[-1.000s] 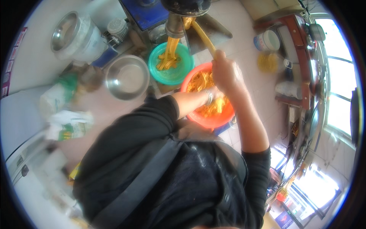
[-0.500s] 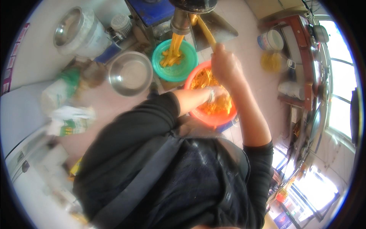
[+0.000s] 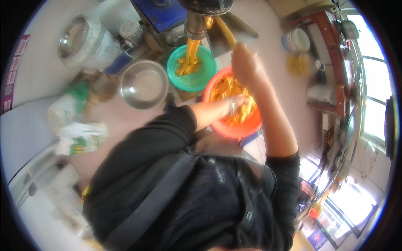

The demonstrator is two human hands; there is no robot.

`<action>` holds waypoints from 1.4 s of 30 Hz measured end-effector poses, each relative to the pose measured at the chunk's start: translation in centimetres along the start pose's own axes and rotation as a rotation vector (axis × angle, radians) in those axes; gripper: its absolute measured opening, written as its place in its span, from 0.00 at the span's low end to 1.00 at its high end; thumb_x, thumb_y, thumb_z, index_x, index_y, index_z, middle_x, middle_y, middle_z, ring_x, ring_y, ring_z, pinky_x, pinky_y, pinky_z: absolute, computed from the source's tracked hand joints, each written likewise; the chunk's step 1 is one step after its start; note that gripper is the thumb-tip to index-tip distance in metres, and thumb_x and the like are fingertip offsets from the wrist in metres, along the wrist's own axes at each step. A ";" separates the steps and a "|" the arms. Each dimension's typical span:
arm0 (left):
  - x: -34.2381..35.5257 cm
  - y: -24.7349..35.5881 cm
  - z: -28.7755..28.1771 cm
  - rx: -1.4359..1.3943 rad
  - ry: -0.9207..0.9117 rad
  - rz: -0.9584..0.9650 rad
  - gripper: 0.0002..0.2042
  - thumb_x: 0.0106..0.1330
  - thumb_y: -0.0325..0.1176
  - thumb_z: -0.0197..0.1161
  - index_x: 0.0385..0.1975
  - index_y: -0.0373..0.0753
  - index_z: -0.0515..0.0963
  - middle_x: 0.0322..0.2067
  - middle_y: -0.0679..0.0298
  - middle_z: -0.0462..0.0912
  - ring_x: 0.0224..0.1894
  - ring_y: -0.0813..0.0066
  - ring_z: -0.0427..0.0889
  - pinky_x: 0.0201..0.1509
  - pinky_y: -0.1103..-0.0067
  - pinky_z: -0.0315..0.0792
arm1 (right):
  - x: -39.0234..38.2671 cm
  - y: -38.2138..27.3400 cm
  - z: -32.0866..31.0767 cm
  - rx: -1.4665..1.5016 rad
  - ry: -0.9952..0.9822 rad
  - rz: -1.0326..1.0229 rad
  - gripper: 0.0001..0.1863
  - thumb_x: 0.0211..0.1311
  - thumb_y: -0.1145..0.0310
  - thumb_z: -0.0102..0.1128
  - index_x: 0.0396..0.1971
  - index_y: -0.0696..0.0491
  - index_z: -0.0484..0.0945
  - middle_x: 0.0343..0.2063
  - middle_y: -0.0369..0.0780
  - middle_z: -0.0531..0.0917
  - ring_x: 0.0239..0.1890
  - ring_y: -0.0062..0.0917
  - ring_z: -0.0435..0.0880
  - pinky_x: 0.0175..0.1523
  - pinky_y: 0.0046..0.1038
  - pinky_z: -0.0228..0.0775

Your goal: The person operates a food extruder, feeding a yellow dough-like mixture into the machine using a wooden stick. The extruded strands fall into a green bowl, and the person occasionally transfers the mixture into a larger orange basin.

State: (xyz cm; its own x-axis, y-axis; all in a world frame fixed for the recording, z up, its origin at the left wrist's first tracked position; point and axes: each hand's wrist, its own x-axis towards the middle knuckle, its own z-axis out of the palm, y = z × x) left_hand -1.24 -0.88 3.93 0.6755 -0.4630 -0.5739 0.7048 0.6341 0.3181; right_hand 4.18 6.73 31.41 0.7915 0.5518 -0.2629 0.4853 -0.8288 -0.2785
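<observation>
My right hand (image 3: 248, 67) is closed round a long yellowish stick (image 3: 225, 29) angled up to the feed tray (image 3: 245, 33) of a dark machine (image 3: 203, 4). Yellow flat strands (image 3: 191, 50) hang from its metal nozzle (image 3: 194, 29) into a teal basin (image 3: 175, 81). My left hand (image 3: 238, 101), with a bracelet at the wrist, is down in an orange-red basin (image 3: 228, 131) among loose yellow strips (image 3: 222, 87), fingers partly hidden and apparently gripping some.
A steel bowl (image 3: 142, 83) lies left of the teal basin. Behind it stand a white tub with a steel pan (image 3: 90, 50) and a motor (image 3: 130, 30). Plastic sacks (image 3: 79, 138) lie at left. A wooden rack (image 3: 335, 62), white bucket (image 3: 295, 40) and yellow container (image 3: 297, 65) line the right.
My right hand has moved forward, toward the machine, with the stick. My left hand shifts slightly among the strips in the orange-red basin. The camera view has shifted a little.
</observation>
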 end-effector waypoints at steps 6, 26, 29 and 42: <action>3.9 -1.8 -1.5 0.199 -0.004 0.037 0.25 0.65 0.38 0.66 0.60 0.42 0.68 0.49 0.52 0.79 0.47 0.54 0.81 0.47 0.54 0.78 | -0.2 -0.7 0.6 0.020 0.013 -0.064 0.09 0.63 0.73 0.49 0.41 0.61 0.69 0.32 0.59 0.84 0.39 0.56 0.85 0.47 0.49 0.77; 1.3 0.9 -0.2 -0.115 -0.221 -0.241 0.35 0.68 0.48 0.63 0.73 0.52 0.56 0.74 0.59 0.56 0.60 0.42 0.73 0.63 0.39 0.64 | -0.9 0.6 0.1 0.010 -0.026 -0.133 0.36 0.66 0.72 0.46 0.74 0.45 0.51 0.32 0.57 0.84 0.37 0.54 0.84 0.45 0.51 0.75; 0.6 0.8 0.8 -0.098 -0.185 -0.165 0.34 0.69 0.48 0.62 0.72 0.50 0.58 0.73 0.58 0.58 0.61 0.42 0.72 0.64 0.38 0.62 | -0.8 0.2 -0.1 -0.039 -0.067 -0.092 0.37 0.65 0.73 0.47 0.75 0.46 0.51 0.32 0.56 0.85 0.37 0.53 0.85 0.46 0.50 0.76; 4.2 -1.6 -1.0 0.254 0.037 0.089 0.29 0.63 0.38 0.64 0.66 0.45 0.68 0.64 0.56 0.72 0.64 0.57 0.72 0.58 0.57 0.70 | -3.1 2.7 -0.5 0.272 0.119 -0.190 0.29 0.69 0.69 0.47 0.70 0.41 0.62 0.36 0.57 0.84 0.41 0.55 0.83 0.47 0.50 0.74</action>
State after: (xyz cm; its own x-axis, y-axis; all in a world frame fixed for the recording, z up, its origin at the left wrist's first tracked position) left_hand 0.23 -3.21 0.26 0.7319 -0.3869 -0.5610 0.6783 0.4931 0.5448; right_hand 3.23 2.75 31.92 0.7422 0.6656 -0.0780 0.5237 -0.6487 -0.5522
